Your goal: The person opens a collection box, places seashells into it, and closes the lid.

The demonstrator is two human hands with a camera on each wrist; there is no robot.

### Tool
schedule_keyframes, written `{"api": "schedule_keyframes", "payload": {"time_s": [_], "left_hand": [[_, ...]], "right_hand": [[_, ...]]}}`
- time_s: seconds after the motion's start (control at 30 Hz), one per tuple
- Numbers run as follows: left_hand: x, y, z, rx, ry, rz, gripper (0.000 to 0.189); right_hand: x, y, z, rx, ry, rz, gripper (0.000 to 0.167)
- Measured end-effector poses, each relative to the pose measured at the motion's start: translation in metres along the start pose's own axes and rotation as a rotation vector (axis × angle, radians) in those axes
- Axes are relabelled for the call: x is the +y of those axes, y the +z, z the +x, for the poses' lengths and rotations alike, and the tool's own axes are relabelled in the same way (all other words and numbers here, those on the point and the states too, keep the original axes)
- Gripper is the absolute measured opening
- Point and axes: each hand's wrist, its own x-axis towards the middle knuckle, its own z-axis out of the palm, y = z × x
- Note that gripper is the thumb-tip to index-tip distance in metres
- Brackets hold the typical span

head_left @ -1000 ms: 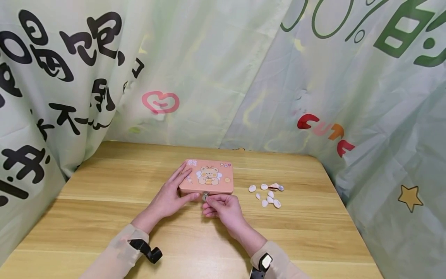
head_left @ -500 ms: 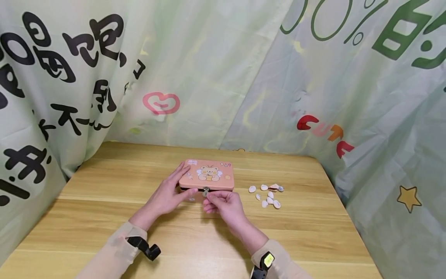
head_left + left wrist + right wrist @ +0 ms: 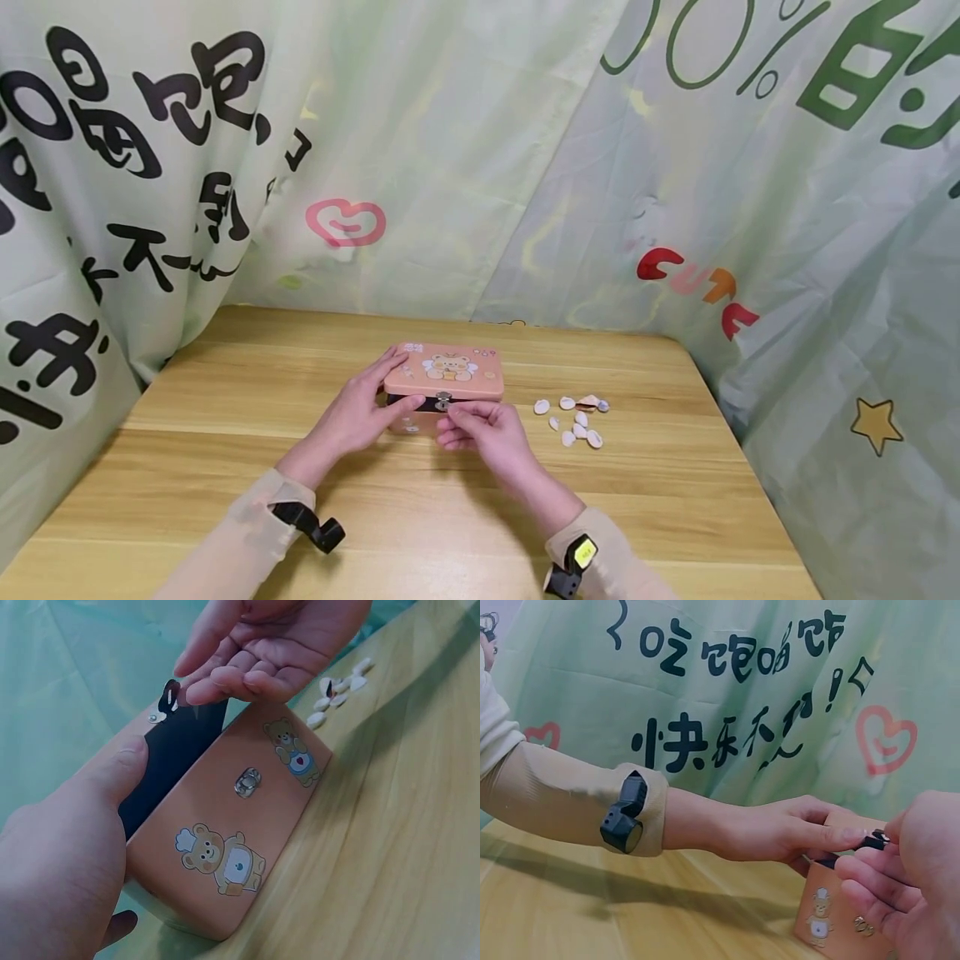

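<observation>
A pink hinged tin box (image 3: 480,385) with bear pictures stands mid-table, its lid (image 3: 408,379) tilted up at the front. A dark gap shows under the lid. My left hand (image 3: 352,423) grips the box's left side, thumb along the lid's front edge and fingers over its top left. With thumb and fingertips, my right hand (image 3: 487,437) pinches the metal latch (image 3: 169,699) hanging from the lid's front edge. On the box's front wall sits the metal catch (image 3: 247,782), apart from the latch. The inside of the box is hidden.
Several small white, shell-like pieces (image 3: 581,430) lie scattered on the wooden table (image 3: 637,500) right of the box. Printed cloth (image 3: 420,167) hangs behind the table and along both sides. A black wrist camera (image 3: 307,525) is strapped on each sleeve.
The lid has risen from closed to part-way up, widening the dark gap at the front. My right hand has moved slightly upward with the latch; the left thumb has risen with the lid's edge.
</observation>
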Motion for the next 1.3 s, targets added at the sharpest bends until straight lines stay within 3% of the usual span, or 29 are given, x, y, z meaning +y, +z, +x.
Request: {"api": "schedule_keyframes", "payload": {"time_s": [0.43, 0.67, 0.83, 1.0, 1.3], "left_hand": [[0.007, -0.005, 0.007, 0.007, -0.043, -0.014, 0.092], [0.009, -0.005, 0.010, 0.013, -0.076, -0.034, 0.092], [0.012, -0.007, 0.013, 0.019, -0.091, -0.047, 0.092], [0.014, -0.009, 0.015, 0.029, -0.094, -0.065, 0.094], [0.016, -0.008, 0.019, 0.059, -0.115, -0.077, 0.095]], "right_hand": [[-0.016, -0.018, -0.004, -0.078, -0.018, -0.073, 0.027], [-0.030, -0.034, -0.012, -0.080, -0.110, -0.191, 0.028], [-0.040, -0.047, -0.014, -0.030, -0.246, -0.256, 0.020], [-0.044, -0.060, -0.008, 0.077, -0.383, -0.266, 0.015], [-0.029, -0.070, 0.009, 0.294, -0.534, -0.291, 0.019]]}}
